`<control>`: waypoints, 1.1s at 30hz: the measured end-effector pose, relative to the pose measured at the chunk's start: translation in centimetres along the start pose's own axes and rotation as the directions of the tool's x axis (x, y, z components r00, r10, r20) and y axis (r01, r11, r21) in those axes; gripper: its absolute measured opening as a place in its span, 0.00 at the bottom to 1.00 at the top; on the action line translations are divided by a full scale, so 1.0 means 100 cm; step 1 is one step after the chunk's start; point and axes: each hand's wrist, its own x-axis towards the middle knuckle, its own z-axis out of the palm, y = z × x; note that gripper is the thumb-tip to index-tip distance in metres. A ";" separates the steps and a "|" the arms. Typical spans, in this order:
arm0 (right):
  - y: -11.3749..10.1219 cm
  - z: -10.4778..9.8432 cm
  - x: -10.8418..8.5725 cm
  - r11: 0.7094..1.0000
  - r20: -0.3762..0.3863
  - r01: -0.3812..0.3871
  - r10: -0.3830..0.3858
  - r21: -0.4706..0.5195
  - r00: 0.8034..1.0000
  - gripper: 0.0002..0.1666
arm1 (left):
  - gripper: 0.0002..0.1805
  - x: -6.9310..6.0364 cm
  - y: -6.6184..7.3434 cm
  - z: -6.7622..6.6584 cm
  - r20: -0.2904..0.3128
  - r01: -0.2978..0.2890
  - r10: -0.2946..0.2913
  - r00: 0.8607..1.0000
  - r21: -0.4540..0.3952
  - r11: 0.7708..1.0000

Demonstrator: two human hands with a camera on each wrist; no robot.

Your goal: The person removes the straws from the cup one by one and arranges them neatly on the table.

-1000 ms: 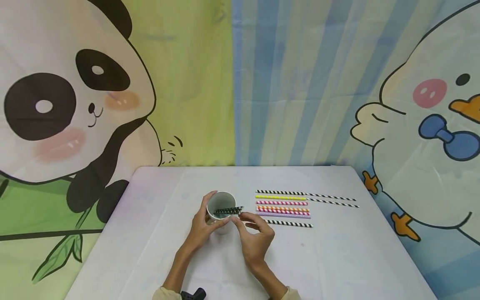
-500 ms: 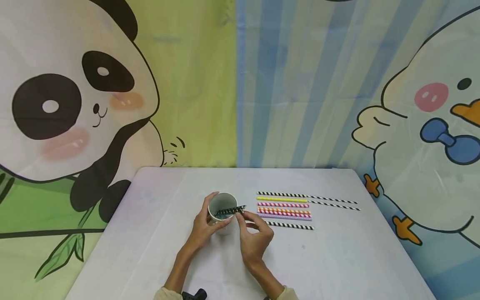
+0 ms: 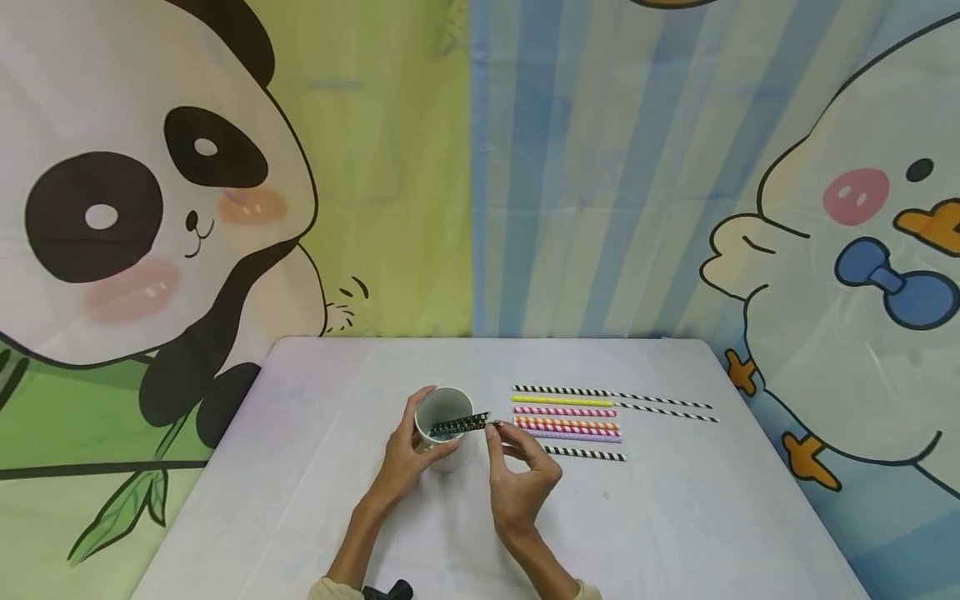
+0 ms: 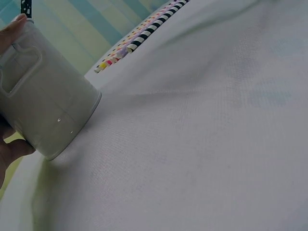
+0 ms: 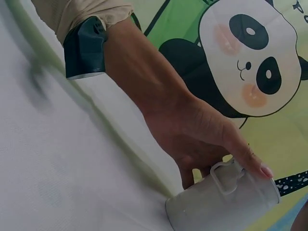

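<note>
Ok so the left hand (image 3: 401,448) is wrapped round a white cup (image 3: 437,402), curled only about as wide as the cup itself, thumb on the near side, and I honestly can't tell if the base sits flat on the bench (image 3: 660,517) or a touch off it. Some dark patterned straws (image 3: 457,424) are bunched inside, poking out over the rim at roughly 3 o'clock. Just past them the right hand (image 3: 522,479) has thumb and finger pinched together on a small dark tip, looks like a straw end to me, but the fingers cover most of it. Further out at 3 o'clock from the cup there's a row of paper straws, with a yellow straw (image 3: 562,401) near the far side and a black-striped straw (image 3: 585,453) nearest, its left end hidden behind the right hand. What I'd worry about: with the straws packed that tight, one tug could drag a neighbour out too. The pinch seems to be right at the end, so a slip could drop it on the bench. A hard sideways pull could also tip the cup if the left hand's grip eased. And round straws probably roll easily, so a low swing of the right hand toward 3 o'clock could knock that nearest striped one and mess up the whole row
</note>
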 end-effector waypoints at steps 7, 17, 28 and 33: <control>-0.013 -0.007 0.011 0.998 -0.045 0.012 -0.010 0.056 0.999 0.07 | 0.51 0.000 0.000 0.000 0.004 -0.004 0.004 1.000 -0.005 1.000; -0.022 -0.019 0.027 0.987 -0.057 -0.054 0.063 0.154 0.996 0.06 | 0.51 0.000 0.000 -0.001 0.008 -0.003 0.003 1.000 -0.012 1.000; -0.028 -0.029 0.048 0.938 -0.087 -0.148 0.184 0.315 0.979 0.06 | 0.52 0.000 0.003 -0.001 0.006 0.002 -0.002 1.000 -0.019 1.000; -0.029 -0.034 0.058 0.913 -0.096 -0.147 0.197 0.380 0.976 0.11 | 0.51 0.000 0.000 -0.001 0.006 -0.008 0.008 1.000 -0.018 1.000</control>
